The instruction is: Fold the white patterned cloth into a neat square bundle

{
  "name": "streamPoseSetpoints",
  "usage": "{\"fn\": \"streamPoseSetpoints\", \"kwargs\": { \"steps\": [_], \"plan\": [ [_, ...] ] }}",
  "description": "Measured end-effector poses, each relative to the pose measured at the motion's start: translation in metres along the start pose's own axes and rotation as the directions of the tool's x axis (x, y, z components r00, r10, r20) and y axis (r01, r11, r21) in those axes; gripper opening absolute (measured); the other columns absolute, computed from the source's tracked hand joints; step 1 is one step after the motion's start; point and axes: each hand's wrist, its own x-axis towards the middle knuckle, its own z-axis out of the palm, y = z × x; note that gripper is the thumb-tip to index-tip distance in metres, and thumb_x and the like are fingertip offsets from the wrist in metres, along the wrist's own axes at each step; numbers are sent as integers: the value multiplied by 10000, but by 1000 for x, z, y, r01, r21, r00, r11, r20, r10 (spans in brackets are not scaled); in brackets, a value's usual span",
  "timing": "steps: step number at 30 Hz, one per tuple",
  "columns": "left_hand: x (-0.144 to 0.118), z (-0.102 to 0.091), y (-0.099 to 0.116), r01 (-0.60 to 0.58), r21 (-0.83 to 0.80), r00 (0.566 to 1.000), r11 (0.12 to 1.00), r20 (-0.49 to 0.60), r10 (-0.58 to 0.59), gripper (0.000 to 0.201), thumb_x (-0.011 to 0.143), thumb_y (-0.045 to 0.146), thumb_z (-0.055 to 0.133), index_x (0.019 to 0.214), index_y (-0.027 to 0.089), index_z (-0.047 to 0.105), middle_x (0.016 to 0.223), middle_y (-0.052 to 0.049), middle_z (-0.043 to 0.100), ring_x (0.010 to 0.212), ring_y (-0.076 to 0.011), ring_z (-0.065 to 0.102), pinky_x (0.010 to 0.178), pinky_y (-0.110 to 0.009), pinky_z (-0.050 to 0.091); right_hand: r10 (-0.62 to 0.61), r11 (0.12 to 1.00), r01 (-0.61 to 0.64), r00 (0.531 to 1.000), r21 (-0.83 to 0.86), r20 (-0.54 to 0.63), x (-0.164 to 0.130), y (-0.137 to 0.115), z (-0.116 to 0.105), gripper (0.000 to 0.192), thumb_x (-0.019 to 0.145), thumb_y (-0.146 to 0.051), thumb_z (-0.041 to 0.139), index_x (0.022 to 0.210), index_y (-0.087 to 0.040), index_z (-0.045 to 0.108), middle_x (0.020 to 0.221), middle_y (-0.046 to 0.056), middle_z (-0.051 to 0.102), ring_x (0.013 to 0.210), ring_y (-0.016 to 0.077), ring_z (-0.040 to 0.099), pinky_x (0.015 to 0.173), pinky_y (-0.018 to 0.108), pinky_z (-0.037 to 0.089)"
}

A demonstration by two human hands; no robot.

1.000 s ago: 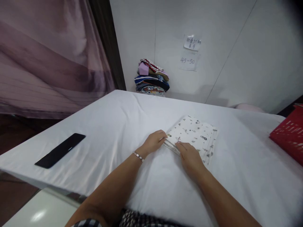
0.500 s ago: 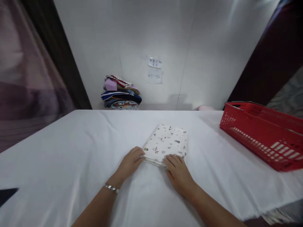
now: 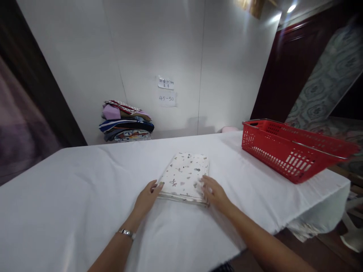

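left hand (image 3: pixel 146 198): loosely curved, angled inward | right hand (image 3: pixel 216 193): blurred, seemingly half-bent, angled inward

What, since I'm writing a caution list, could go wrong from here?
The cloth shows stacked layers along its near edge, with the left hand at its near left corner and the right hand at its right side: uneven pulling might shift the layers.
The sheet is wrinkled, so it could bunch if the cloth slides.
The basket stands near the sheet's right-hand edge; a hard knock might tip it off.
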Motion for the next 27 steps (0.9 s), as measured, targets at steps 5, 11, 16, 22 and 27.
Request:
{"fn": "streamPoseSetpoints", "kwargs": {
  "steps": [5, 11, 16, 22, 27],
  "plan": [
    [25, 4, 12, 59, 49, 998, 997, 9, -59, 413, 706, 298, 595, 1096, 170, 556, 940, -63, 663, 800, -196, 632, 703, -281, 481, 370, 914, -366, 929, 174, 15, 24, 18, 1, 417, 769, -314, 547, 1164, -194, 604, 1092, 82, 647, 908, 213, 614, 842, 364, 476],
    [77, -49, 2, 96, 100, 960, 990, -272, -66, 507, 751, 238, 558, 1237, 134, 458, 1183, -134, 582, 996, -225, 599, 818, -317, 477, 329, 895, -352, 936, 274, 126, 7, 14, 12, 417, 740, -367, 580, 1116, -196, 639, 856, 46, 688, 705, 171, 601, 725, 324, 481],
    [69, -54, 0, 77, 231, 942, 970, -334, 5, 518, 801, 353, 513, 1236, 78, 464, 1330, -184, 456, 1226, -280, 433, 1021, -388, 344, 453, 835, -442, 890, 327, 46, 35, 50, -6, 325, 715, -345, 568, 971, -178, 678, 928, 68, 680, 811, 192, 605, 691, 306, 487],
    [-10, 6, 22, -439, 428, 873, 790, -5, 488, 479, 821, 476, 488, 1205, 191, 526, 1286, -84, 528, 1204, -248, 456, 1027, -413, 353, 524, 774, -544, 838, 325, 153, 96, 67, -10, 280, 771, -359, 512, 872, -151, 669, 848, 80, 673, 696, 153, 596, 531, 235, 454],
    [-43, 28, 23, -592, 513, 778, 622, 163, 606, 414, 814, 292, 511, 1224, 234, 512, 1260, -63, 552, 1158, -238, 493, 979, -422, 387, 544, 751, -605, 794, 264, 272, 128, 62, 1, 239, 744, -357, 581, 677, -140, 654, 495, 9, 556, 475, 112, 489, 428, 208, 355]
  ]
}}
